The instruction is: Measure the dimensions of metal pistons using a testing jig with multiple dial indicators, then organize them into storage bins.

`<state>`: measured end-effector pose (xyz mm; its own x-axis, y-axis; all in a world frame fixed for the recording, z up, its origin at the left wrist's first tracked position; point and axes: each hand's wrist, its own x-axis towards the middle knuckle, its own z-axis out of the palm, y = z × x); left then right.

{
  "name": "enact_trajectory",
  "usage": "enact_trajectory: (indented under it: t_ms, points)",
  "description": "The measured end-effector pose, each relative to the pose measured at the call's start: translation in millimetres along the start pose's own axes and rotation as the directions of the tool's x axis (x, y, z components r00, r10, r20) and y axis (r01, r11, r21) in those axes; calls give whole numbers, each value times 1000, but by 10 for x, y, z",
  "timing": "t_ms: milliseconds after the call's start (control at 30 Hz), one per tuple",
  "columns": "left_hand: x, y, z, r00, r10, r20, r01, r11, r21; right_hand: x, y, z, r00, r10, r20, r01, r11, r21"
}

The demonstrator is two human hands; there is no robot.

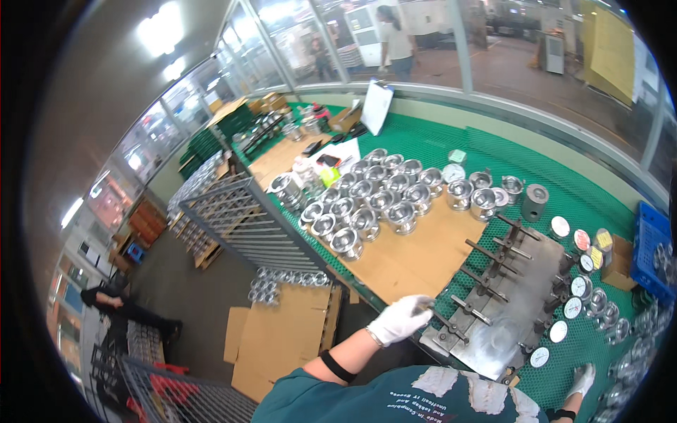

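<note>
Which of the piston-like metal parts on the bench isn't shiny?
The dark grey cylinder at the right end of the back row, on the green mat. The other pistons are bright polished silver.

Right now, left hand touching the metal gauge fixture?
Touching. Head view: the gloved left hand rests on the near corner of the metal gauge fixture, no gap visible.

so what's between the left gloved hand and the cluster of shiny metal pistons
In the head view, only bare brown cardboard sheet lies between the left hand and the pistons.

Brightly lit from ceiling lamps (161,34) glaring at eleven o'clock; sharp at centre, bent and vignetted black toward the rim; soft shadows.
</note>
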<state>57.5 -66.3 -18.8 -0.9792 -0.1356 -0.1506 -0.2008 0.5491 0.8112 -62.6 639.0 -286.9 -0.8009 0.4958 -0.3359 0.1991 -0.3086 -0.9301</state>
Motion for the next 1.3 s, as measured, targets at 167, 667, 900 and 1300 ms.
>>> enact_trajectory:
  t_ms: [167,667,900,1300]
  points:
    - [238,-661,-799,924,225,-308,-98,921,378,-1147,149,92,944,-232,234,302,324,-897]
    - [954,-1497,-2760,939,242,-243,12,685,729,-2534,520,1441,995,-36,-90,-97,-379,-920]
    - [1292,-1556,-2580,952,-260,-159,294,649,702,-2702,397,1520,989,-35,-142,-145,-373,-917]
    - [1530,-1717,-2667,966,-259,25,170,704,690,-2759,411,1581,992,-90,-88,-109,-260,-959]
